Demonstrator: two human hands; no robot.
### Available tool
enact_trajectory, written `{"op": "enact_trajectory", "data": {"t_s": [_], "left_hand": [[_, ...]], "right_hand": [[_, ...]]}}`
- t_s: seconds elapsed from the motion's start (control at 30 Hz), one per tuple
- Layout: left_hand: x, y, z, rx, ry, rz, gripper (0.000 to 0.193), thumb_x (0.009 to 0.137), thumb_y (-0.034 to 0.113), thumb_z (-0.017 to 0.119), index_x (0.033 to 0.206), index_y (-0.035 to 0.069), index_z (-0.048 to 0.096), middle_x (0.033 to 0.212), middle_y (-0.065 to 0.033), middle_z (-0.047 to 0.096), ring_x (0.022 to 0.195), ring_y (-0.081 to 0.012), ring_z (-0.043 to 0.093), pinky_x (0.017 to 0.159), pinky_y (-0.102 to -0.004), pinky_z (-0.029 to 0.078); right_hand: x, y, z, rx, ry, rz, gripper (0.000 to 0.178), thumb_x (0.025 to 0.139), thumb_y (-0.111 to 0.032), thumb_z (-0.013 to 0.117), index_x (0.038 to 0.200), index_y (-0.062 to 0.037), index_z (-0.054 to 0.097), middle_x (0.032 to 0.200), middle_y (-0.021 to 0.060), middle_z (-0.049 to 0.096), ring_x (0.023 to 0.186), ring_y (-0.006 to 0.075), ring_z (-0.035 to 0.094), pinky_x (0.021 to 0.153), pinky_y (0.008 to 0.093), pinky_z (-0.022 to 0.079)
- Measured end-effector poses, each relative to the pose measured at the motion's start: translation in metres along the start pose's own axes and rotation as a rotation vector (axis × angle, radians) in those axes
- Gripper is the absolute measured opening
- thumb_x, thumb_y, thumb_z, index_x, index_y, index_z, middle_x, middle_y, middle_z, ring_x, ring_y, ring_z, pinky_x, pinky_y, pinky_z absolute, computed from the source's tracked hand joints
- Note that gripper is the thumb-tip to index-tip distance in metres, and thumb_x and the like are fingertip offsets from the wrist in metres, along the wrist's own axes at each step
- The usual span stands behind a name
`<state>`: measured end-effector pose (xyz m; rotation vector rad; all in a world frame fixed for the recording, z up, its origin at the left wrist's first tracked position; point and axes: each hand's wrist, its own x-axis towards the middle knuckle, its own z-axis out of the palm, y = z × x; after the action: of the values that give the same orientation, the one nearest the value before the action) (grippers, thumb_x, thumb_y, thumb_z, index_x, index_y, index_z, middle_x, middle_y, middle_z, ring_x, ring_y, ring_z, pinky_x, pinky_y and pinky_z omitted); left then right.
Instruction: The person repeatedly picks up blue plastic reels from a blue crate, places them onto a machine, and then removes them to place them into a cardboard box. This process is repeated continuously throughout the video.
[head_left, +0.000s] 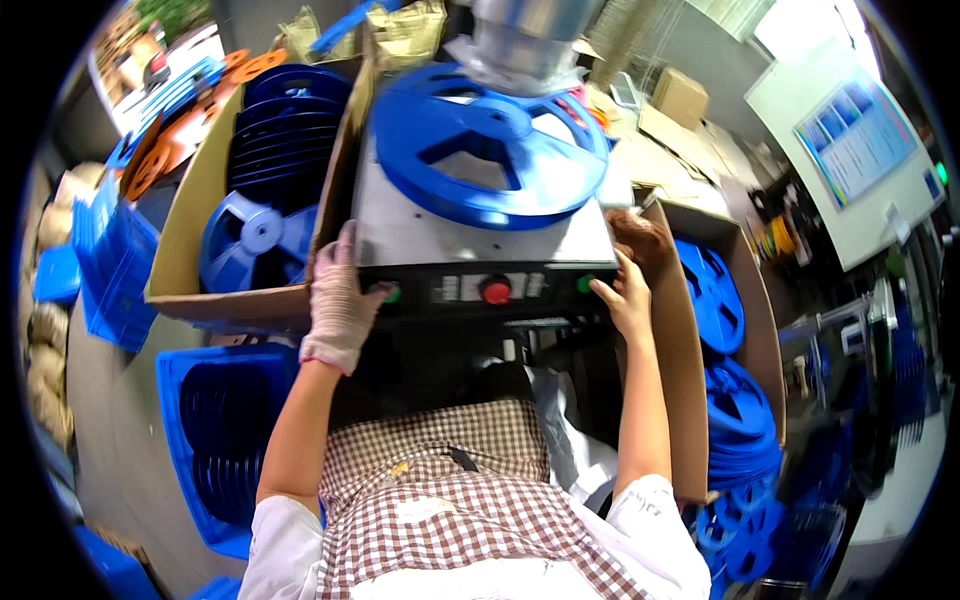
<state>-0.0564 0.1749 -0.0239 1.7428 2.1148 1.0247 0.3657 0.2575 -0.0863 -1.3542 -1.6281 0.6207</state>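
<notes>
A large blue plastic reel [500, 118] lies flat on the white top of a machine [420, 245]. Just above and behind it hangs a shiny metal cylinder [532, 40]. On the machine's black front panel [530, 282] are a red button [495, 290] in the middle and a green button at each end. My left hand [341, 305], in a pale glove, rests at the left corner, fingers extended and thumb at the left green button [392, 293]. My bare right hand [626, 295] is at the right corner, its thumb at the right green button [586, 284]. Neither hand holds anything.
A cardboard box [180, 270] of blue reels stands at the left, above a blue bin [175, 400] of stacked discs. Another cardboard box [690, 440] with blue reels is at the right. Orange reels [150, 170] lie far left; cardboard sheets [690, 145] lie behind.
</notes>
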Motion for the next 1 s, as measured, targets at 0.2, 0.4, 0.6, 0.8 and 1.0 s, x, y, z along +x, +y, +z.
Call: {"op": "enact_trajectory", "data": {"t_s": [0.2, 0.4, 0.6, 0.8, 1.0], "left_hand": [[-0.023, -0.001, -0.006, 0.008, 0.136, 0.225, 0.072, 0.078, 0.005, 0.076, 0.143, 0.01, 0.044, 0.13, -0.0195, 0.053, 0.123, -0.0374, 0.051, 0.106, -0.0439, 0.041], [-0.051, -0.01, -0.001, -0.452, 0.036, 0.144, 0.05, 0.09, -0.008, 0.057, 0.138, 0.005, 0.05, 0.133, -0.0101, 0.054, 0.125, -0.0217, 0.052, 0.105, -0.0318, 0.043], [-0.065, -0.009, -0.009, -0.542, 0.053, 0.094, 0.044, 0.092, -0.01, 0.053, 0.135, 0.004, 0.053, 0.129, -0.0076, 0.058, 0.118, -0.0171, 0.057, 0.1, -0.0283, 0.047], [-0.089, -0.001, -0.03, -0.376, 0.098, 0.125, 0.041, 0.089, -0.008, 0.058, 0.128, 0.003, 0.056, 0.127, -0.0096, 0.059, 0.114, -0.0192, 0.059, 0.098, -0.0285, 0.047], [-0.087, 0.072, -0.021, -0.432, -0.148, 0.128, 0.038, 0.086, -0.004, 0.065, 0.123, 0.002, 0.058, 0.12, -0.0123, 0.059, 0.111, -0.0224, 0.061, 0.094, -0.0306, 0.052]], "right_hand": [[-0.023, -0.047, -0.02, -0.226, 0.024, -0.054, 0.05, 0.083, -0.019, 0.076, 0.128, -0.0057, 0.06, 0.109, 0.014, 0.065, 0.093, 0.021, 0.067, 0.082, 0.0327, 0.053], [-0.028, -0.025, -0.132, -0.278, 0.313, 0.026, 0.034, 0.082, -0.019, 0.073, 0.112, -0.0034, 0.07, 0.095, 0.0164, 0.071, 0.086, 0.0248, 0.07, 0.078, 0.0351, 0.055], [0.016, 0.14, -0.249, -0.786, 0.457, 0.394, 0.061, 0.08, -0.041, 0.071, 0.13, -0.0079, 0.059, 0.117, 0.0247, 0.065, 0.11, 0.0399, 0.062, 0.096, 0.0448, 0.048], [0.031, 0.125, -0.21, -0.872, 0.107, 0.869, 0.1, 0.072, -0.069, 0.068, 0.148, -0.0119, 0.036, 0.143, 0.0255, 0.048, 0.132, 0.0454, 0.044, 0.107, 0.0546, 0.037], [0.006, 0.182, -0.288, -0.761, 0.366, 0.511, 0.078, 0.083, -0.05, 0.07, 0.142, -0.0049, 0.046, 0.137, 0.0205, 0.055, 0.126, 0.0352, 0.054, 0.105, 0.0418, 0.042]]}}
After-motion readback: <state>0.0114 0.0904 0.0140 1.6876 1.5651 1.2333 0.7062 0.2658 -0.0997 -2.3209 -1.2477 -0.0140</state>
